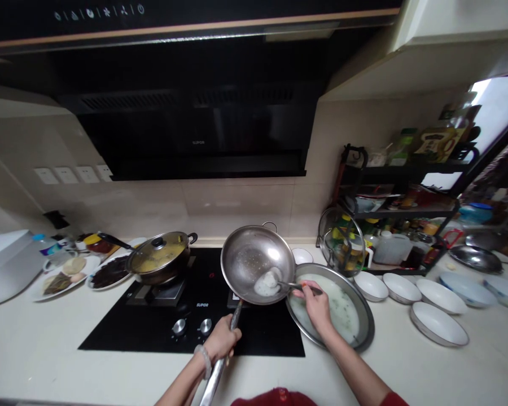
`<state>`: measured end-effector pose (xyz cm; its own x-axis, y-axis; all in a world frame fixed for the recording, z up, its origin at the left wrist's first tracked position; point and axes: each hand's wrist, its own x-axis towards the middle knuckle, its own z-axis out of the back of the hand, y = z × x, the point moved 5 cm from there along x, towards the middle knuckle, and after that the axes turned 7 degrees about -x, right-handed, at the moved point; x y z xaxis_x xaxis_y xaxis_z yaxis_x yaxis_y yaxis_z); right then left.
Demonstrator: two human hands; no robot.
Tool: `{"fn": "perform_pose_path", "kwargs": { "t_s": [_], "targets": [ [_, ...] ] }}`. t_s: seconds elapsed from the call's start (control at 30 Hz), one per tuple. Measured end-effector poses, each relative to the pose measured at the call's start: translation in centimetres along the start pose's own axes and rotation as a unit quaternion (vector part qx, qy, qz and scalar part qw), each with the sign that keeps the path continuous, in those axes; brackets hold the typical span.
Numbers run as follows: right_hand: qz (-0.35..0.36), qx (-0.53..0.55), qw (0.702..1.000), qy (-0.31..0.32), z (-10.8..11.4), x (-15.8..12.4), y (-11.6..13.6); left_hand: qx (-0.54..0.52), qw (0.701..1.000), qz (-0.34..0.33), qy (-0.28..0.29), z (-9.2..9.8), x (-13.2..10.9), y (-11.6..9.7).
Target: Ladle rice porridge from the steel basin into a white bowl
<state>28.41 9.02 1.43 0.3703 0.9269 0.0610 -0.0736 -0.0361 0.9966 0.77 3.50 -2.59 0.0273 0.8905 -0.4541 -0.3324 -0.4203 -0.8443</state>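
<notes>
My left hand (222, 340) is wrapped round the long handle of a metal wok (248, 254), which is tipped to the right over the hob. Inside the wok, at its lower right, lies a little whitish liquid. The bowl of a ladle (273, 278) sits in that liquid, and my right hand (315, 307) grips its handle. Below my right hand is a wide metal basin (367, 324) of pale soup with green bits. The wok's right rim overlaps the basin's left edge; whether they touch I cannot tell.
A lidded pan (160, 256) of yellow food stands on the left of the black hob (152, 327). Plates of food (61, 276) lie farther left. Several white bowls (402, 288) line the right counter below a bottle rack (406, 211). A range hood (198, 124) hangs above.
</notes>
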Motion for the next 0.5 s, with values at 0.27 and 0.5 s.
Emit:
{"fn": "perform_pose_path", "kwargs": {
  "t_s": [0.27,0.5],
  "targets": [
    [-0.028,0.074,0.996,-0.031,1.0,0.4,-0.5,-0.004,1.0,-0.006,0.004,-0.1,0.2,0.2],
    [-0.046,0.111,0.992,-0.043,1.2,0.0,-0.3,-0.019,1.0,-0.004,0.003,0.0,0.3,0.4]
  ]
}}
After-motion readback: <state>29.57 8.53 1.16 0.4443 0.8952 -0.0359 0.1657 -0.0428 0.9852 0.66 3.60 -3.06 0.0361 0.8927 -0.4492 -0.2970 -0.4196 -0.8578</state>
